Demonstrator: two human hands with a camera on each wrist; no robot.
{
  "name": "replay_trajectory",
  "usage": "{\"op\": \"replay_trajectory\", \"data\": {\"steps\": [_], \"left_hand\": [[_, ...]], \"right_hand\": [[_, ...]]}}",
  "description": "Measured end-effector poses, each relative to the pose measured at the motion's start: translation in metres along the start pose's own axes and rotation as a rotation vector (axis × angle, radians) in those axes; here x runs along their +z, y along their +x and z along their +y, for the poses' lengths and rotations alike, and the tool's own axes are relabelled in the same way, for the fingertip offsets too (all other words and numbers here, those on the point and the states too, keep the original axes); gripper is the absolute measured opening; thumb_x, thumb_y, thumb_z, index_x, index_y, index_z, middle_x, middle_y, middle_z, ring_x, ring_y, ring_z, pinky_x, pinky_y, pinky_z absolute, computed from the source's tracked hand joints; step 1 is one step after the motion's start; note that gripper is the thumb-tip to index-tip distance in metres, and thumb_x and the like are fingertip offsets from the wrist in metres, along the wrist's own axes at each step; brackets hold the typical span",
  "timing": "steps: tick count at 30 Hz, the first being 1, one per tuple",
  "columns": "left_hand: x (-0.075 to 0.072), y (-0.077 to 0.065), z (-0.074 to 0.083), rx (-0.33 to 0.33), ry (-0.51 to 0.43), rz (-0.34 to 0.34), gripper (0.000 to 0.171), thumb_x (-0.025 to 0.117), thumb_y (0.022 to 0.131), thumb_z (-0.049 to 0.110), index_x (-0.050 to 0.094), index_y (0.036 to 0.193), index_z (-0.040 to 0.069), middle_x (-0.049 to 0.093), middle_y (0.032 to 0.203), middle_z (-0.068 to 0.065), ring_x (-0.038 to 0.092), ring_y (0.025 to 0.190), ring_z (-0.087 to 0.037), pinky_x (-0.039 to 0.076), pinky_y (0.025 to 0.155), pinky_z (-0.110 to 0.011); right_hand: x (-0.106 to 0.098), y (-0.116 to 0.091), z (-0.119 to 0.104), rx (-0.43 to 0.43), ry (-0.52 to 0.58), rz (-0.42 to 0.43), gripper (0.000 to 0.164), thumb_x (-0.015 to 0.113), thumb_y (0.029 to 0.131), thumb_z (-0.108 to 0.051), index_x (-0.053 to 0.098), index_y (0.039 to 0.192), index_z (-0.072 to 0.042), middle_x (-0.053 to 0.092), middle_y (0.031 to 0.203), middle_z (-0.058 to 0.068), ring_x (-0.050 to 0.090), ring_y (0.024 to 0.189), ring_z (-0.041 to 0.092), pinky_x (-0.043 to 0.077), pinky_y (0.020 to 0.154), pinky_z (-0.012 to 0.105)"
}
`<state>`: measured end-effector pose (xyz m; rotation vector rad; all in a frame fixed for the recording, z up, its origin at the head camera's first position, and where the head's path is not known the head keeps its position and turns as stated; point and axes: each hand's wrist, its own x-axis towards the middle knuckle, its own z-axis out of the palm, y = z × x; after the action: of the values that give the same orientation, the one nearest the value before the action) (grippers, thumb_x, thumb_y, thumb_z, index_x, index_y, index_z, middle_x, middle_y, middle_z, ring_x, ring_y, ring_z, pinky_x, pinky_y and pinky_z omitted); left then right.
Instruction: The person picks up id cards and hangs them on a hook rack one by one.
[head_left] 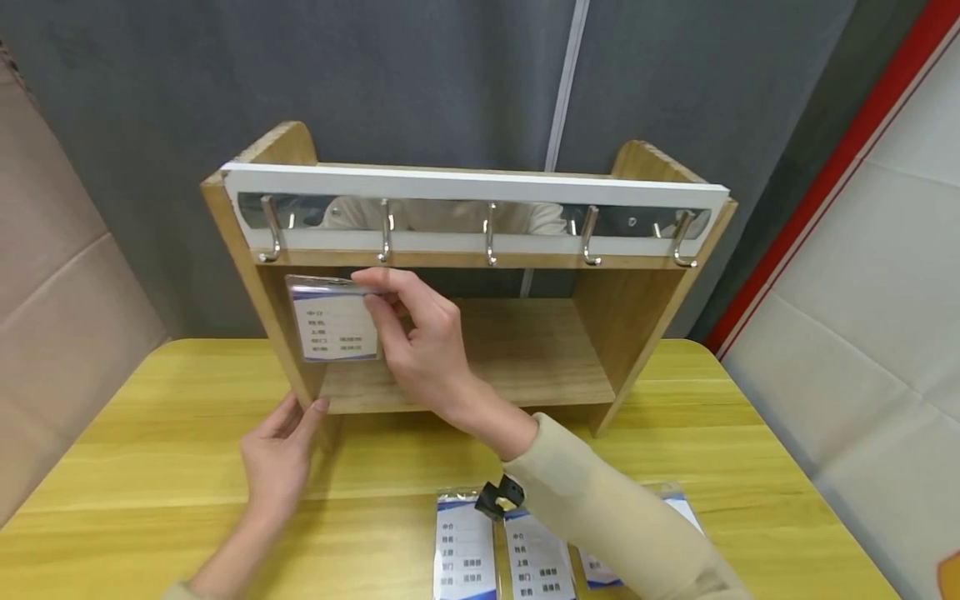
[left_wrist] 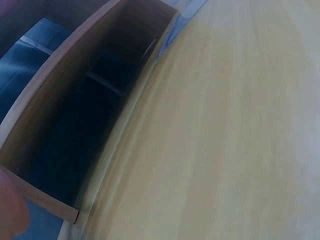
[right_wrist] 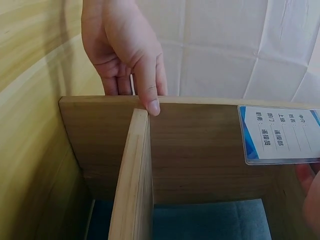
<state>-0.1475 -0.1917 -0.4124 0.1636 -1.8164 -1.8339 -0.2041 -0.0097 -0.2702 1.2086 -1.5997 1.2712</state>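
Observation:
My right hand pinches a clear plastic badge holder by its upper right corner, thumb in front. The holder carries a white card with blue edges and printed lines. It hangs just under the leftmost metal hook of a wooden shelf, apart from the hook's tip. Low on the shelf's left side panel, my left hand grips the edge, as the right wrist view also shows: thumb on the inner side, fingers outside. In the left wrist view only a blurred fingertip shows.
Several more badge holders lie on the yellow wood-grain table, some partly behind my right sleeve. More hooks line the white front rail. A grey curtain hangs behind; pale panels flank the table.

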Motion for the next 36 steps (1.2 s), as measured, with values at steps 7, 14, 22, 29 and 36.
{"op": "replay_trajectory", "data": {"steps": [7,14,22,29,36], "left_hand": [[0.0,0.0,0.0,-0.012,-0.027,0.012,0.038,0.072,0.095,-0.001,0.064,0.132,-0.002,0.06,0.131,-0.022,0.067,0.101,0.004,0.057,0.089,-0.02],[-0.001,0.0,0.0,-0.017,0.01,0.01,0.039,0.073,0.095,0.001,0.063,0.133,-0.002,0.06,0.131,-0.022,0.067,0.1,0.007,0.057,0.089,-0.018],[-0.002,0.001,0.0,-0.038,0.013,0.007,0.041,0.075,0.095,0.005,0.063,0.134,-0.001,0.059,0.132,-0.022,0.067,0.099,0.007,0.056,0.088,-0.017],[-0.001,0.001,0.0,-0.043,0.015,0.014,0.04,0.075,0.094,0.005,0.064,0.133,0.0,0.061,0.13,-0.021,0.067,0.097,0.007,0.057,0.087,-0.017],[-0.001,0.001,0.0,-0.066,0.015,0.018,0.039,0.075,0.095,0.006,0.065,0.132,0.002,0.062,0.128,-0.019,0.068,0.096,0.007,0.057,0.087,-0.016]], "right_hand": [[0.003,0.006,-0.003,-0.037,-0.016,-0.014,0.019,0.058,0.099,0.009,0.065,0.117,0.005,0.072,0.107,0.016,0.063,0.077,0.013,0.056,0.07,0.014],[0.007,0.01,-0.007,-0.054,-0.009,-0.03,0.019,0.058,0.1,0.008,0.064,0.118,0.004,0.071,0.109,0.015,0.063,0.081,0.013,0.056,0.073,0.014],[0.012,0.014,-0.007,-0.1,0.003,-0.035,0.017,0.059,0.099,0.009,0.062,0.115,0.004,0.071,0.106,0.016,0.064,0.082,0.014,0.055,0.072,0.014],[0.014,0.017,-0.009,-0.168,-0.032,-0.043,0.016,0.06,0.098,0.01,0.064,0.112,0.004,0.072,0.107,0.015,0.066,0.094,0.015,0.055,0.079,0.017],[0.018,0.02,-0.013,-0.175,-0.045,-0.031,0.019,0.061,0.097,0.01,0.065,0.115,0.006,0.073,0.109,0.015,0.068,0.098,0.014,0.056,0.085,0.016]]}}
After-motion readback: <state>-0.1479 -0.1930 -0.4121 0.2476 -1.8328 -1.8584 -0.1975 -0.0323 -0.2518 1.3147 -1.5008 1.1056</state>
